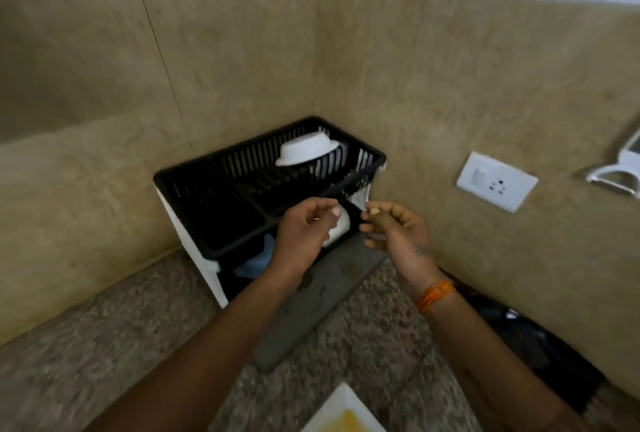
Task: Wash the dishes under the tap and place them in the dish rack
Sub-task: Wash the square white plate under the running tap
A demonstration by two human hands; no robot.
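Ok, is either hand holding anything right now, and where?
Nothing is held. The left hand and right hand hover loosely curled in front of the dish rack.

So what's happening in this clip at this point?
A person stands at a stone counter facing a black dish rack in the corner. A white bowl sits upside down at the rack's back. Both hands hover in front of the rack, left hand and right hand, fingers loosely curled and holding nothing. Something white shows just behind the left hand; what it is cannot be told. A white plate with yellow residue waits at the bottom edge.
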